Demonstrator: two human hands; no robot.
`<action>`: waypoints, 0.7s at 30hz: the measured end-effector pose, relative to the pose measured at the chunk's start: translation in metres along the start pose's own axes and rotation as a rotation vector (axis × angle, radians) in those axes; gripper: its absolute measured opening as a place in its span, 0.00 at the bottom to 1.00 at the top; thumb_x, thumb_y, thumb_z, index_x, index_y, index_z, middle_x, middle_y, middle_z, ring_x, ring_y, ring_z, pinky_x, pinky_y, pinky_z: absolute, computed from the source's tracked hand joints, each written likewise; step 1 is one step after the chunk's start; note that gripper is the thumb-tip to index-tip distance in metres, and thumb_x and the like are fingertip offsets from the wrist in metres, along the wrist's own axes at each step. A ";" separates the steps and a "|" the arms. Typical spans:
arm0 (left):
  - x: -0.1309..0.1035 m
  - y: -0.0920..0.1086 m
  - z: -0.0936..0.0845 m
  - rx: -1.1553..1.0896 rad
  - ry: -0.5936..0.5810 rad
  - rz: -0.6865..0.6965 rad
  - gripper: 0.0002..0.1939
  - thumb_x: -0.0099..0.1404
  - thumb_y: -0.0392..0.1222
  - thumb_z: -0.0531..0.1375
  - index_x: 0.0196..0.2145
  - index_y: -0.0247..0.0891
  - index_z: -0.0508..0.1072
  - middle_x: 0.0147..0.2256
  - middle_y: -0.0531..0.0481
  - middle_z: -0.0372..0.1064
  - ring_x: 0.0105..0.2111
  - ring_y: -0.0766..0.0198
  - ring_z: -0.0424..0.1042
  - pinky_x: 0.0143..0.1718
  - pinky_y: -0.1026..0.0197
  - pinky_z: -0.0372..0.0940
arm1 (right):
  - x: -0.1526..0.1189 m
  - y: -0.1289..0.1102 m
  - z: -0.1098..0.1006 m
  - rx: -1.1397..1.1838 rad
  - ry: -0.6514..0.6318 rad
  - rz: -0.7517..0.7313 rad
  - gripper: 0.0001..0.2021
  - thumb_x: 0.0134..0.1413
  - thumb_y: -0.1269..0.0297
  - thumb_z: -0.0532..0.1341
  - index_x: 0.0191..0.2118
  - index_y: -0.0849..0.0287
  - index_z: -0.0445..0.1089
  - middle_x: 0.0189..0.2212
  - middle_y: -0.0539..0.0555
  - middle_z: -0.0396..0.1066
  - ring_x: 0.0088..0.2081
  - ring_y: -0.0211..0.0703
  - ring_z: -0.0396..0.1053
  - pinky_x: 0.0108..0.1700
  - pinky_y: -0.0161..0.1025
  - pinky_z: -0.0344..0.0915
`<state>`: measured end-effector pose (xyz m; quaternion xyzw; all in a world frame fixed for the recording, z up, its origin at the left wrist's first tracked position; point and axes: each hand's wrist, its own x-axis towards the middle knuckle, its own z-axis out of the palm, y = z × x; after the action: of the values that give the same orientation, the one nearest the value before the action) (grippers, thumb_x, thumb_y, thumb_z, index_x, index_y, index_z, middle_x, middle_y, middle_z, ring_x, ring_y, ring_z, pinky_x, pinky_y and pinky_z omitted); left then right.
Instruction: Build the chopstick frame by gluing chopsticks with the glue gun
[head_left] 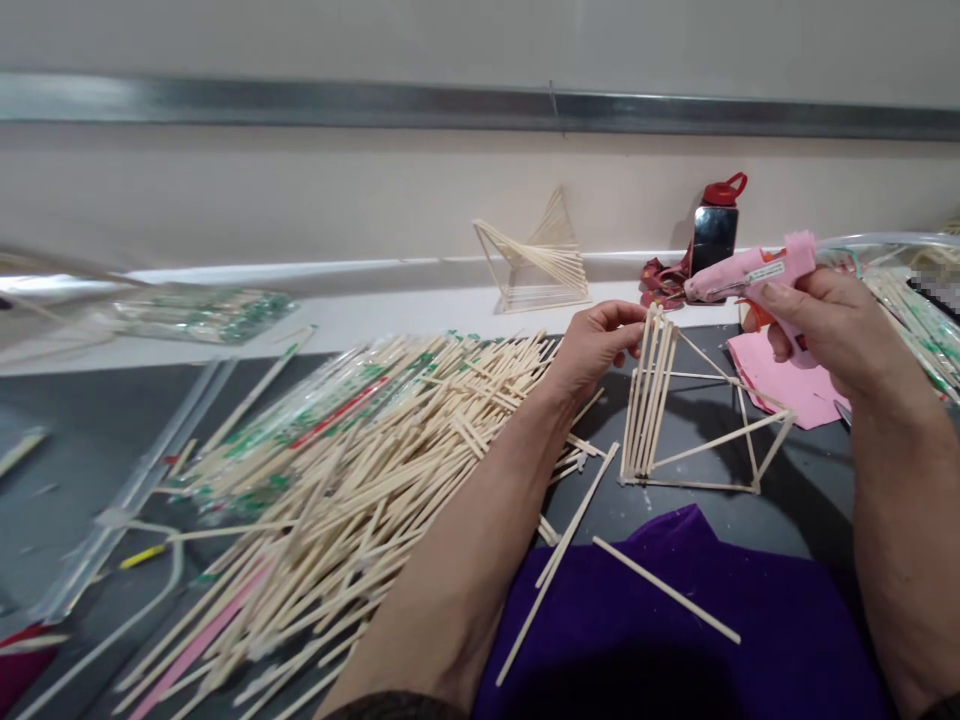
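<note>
My right hand (821, 310) is wrapped round a pink glue gun (757, 272), whose nozzle points left, above and to the right of a stick frame. That frame (651, 400), built of pale wooden chopsticks, stands on the dark table with a row of sticks set side by side along its left part. At the top of this row, the fingertips of my left hand (600, 345) pinch a stick end. Three loose chopsticks (667, 590) lie in front, on and beside a purple cloth (697, 620).
A large heap of loose chopsticks (405, 470) and wrapped packs (300, 430) covers the left. Against the wall stand a finished-looking stick structure (544, 255) and a red-capped bottle (726, 190) with a phone (714, 238) before it. Pink cloth (791, 385) lies behind the frame.
</note>
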<state>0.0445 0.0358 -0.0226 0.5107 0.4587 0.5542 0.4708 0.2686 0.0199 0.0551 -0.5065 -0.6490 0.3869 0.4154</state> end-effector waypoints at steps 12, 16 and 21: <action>-0.001 -0.001 0.003 -0.009 0.024 -0.007 0.11 0.46 0.42 0.69 0.27 0.35 0.76 0.22 0.55 0.68 0.19 0.72 0.63 0.18 0.68 0.52 | 0.002 0.004 0.006 0.050 -0.037 -0.047 0.14 0.57 0.60 0.62 0.23 0.59 0.69 0.16 0.49 0.63 0.16 0.32 0.57 0.18 0.33 0.50; -0.001 -0.002 0.004 -0.004 0.026 -0.001 0.11 0.46 0.43 0.68 0.27 0.35 0.76 0.22 0.55 0.69 0.19 0.72 0.63 0.18 0.68 0.51 | 0.002 0.005 0.006 0.028 -0.040 -0.055 0.14 0.58 0.59 0.62 0.24 0.58 0.68 0.17 0.49 0.63 0.17 0.32 0.57 0.19 0.33 0.50; -0.001 -0.002 0.004 -0.001 0.030 -0.007 0.11 0.47 0.43 0.68 0.27 0.35 0.76 0.22 0.55 0.69 0.19 0.73 0.63 0.18 0.68 0.51 | 0.000 0.002 0.008 -0.016 -0.031 -0.039 0.15 0.59 0.60 0.61 0.23 0.59 0.68 0.15 0.49 0.61 0.17 0.32 0.56 0.19 0.33 0.50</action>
<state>0.0489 0.0353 -0.0249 0.5005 0.4671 0.5604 0.4661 0.2623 0.0199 0.0503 -0.4909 -0.6683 0.3812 0.4088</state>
